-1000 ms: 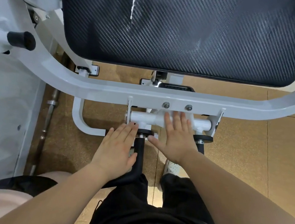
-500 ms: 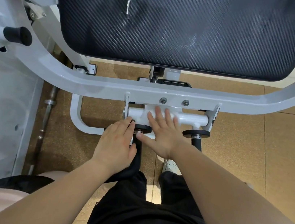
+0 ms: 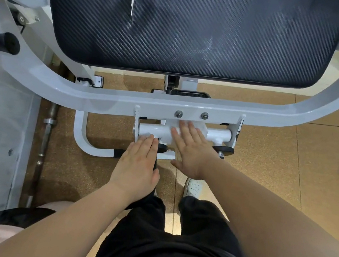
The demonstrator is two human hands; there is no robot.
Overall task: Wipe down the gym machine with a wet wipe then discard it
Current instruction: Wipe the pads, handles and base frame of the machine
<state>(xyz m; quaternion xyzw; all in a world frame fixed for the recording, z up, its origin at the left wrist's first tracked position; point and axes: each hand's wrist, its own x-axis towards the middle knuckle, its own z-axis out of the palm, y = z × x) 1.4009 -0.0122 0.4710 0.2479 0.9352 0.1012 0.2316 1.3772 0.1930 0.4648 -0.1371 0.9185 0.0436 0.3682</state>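
The wet wipe [image 3: 202,130] is pressed flat on the short white bar [image 3: 153,129] of the gym machine [image 3: 82,94] by the right hand [image 3: 189,150], fingers straight, likely so it can be rubbed along. The left hand [image 3: 137,167] is laid flat, fingers straight, over a black handle [image 3: 155,161] at the bar's left end, maybe to keep it still. Two hands, one wipe, two bolts [image 3: 178,114] and one black pad [image 3: 189,26] can be counted.
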